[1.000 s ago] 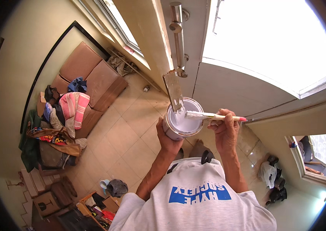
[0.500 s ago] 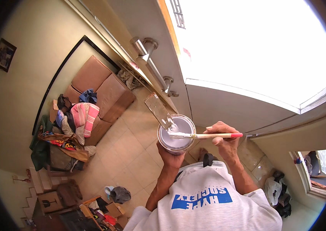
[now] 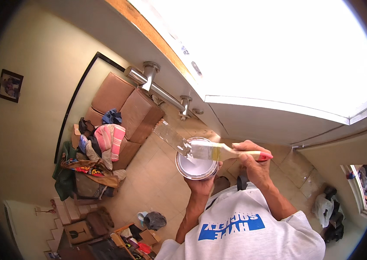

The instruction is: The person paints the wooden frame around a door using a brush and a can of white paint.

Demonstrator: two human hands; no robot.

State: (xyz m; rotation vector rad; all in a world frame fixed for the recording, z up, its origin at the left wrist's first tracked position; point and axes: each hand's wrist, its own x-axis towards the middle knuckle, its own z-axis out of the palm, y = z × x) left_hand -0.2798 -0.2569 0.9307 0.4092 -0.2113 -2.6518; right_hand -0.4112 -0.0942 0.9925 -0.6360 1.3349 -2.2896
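Observation:
My left hand (image 3: 200, 186) is wrapped round a round paint can (image 3: 194, 177) from below and the near side. Pale lilac-white paint (image 3: 195, 167) shows inside it. A flat, paint-stained strip (image 3: 171, 136) reaches from the can's opening out past its far left rim. My right hand (image 3: 255, 167) grips a paintbrush (image 3: 228, 152) by its light wooden handle with a red end. White paint coats the bristles, which lie over the can's opening near the strip, their flat face up. Whether they touch the rim or the strip I cannot tell.
A grey door (image 3: 252, 125) with a tubular metal handle (image 3: 161, 93) stands close ahead. At the left is a brown sofa (image 3: 125, 108) heaped with clothes. Boxes (image 3: 79, 232) and a dark bag (image 3: 154, 221) lie at the lower left, plastic bags (image 3: 323, 210) at the right.
The brush has turned from edge-on to flat face up, its bristles now over the far part of the can. The view has shifted, with the door handle lower and further left.

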